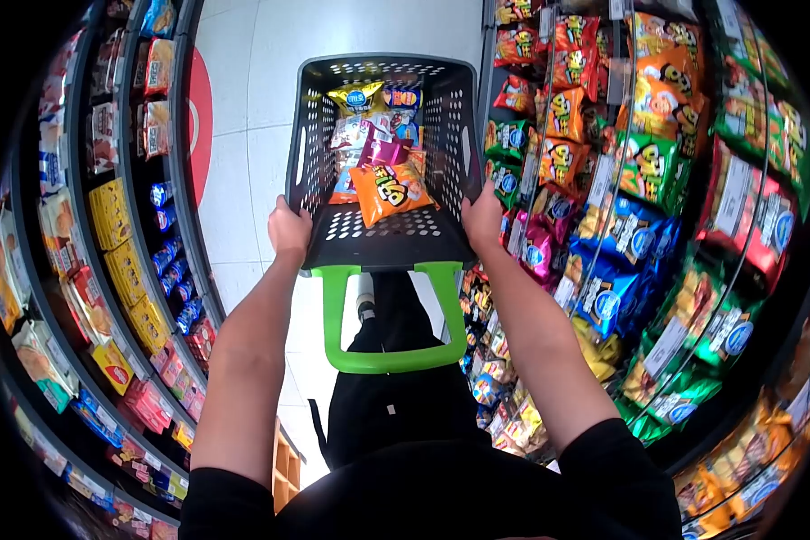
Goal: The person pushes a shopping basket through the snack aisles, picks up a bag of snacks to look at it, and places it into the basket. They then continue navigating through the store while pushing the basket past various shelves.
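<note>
A black perforated shopping basket (378, 261) with a green handle (391, 362) is in front of my body. My left hand (290, 225) is closed around the basket's left side, and my right hand (483, 219) grips the right side; the fingertips of both are partly hidden. Inside lies an orange snack bag (391, 192) on top, nearest to me. Behind it are a dark pink packet (384, 147), a yellow bag (357, 97) and several other packets, some partly covered. The green handle hangs toward me over my legs.
Shelves with bagged snacks, such as a green bag (650, 169) and blue bags (610, 292), stand close on the right. On the left, shelves hold yellow boxes (111, 214) and small blue packs (171, 256). Pale floor tiles (252, 99) run between them, with a red floor marking (200, 126).
</note>
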{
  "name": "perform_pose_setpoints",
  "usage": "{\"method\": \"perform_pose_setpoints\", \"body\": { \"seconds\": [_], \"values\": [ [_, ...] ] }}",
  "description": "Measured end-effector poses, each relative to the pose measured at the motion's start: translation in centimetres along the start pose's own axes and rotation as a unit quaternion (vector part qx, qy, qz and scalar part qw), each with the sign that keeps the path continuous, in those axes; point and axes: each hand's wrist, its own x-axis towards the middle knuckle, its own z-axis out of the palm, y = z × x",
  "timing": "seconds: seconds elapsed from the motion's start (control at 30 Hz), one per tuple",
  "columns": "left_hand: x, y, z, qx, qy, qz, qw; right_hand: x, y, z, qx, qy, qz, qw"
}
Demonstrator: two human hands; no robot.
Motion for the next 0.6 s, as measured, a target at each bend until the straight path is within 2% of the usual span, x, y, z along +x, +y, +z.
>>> {"method": "perform_pose_setpoints", "body": {
  "seconds": [0.27, 0.4, 0.6],
  "values": [
    [6.9, 5.0, -1.8, 0.006, 0.003, -0.009, 1.0, 7.2, -4.1, -2.2, 0.031, 0.006, -0.012, 0.999],
    [10.6, 7.8, -2.7, 0.025, -0.004, -0.015, 1.0, 11.2, -6.8, -3.4, 0.002, 0.003, 0.009, 1.0],
    [15.4, 11.4, -3.9, 0.012, 0.012, -0.028, 0.999, 17.5, -10.1, -5.4, 0.029, 0.009, -0.036, 0.999]
  ]
}}
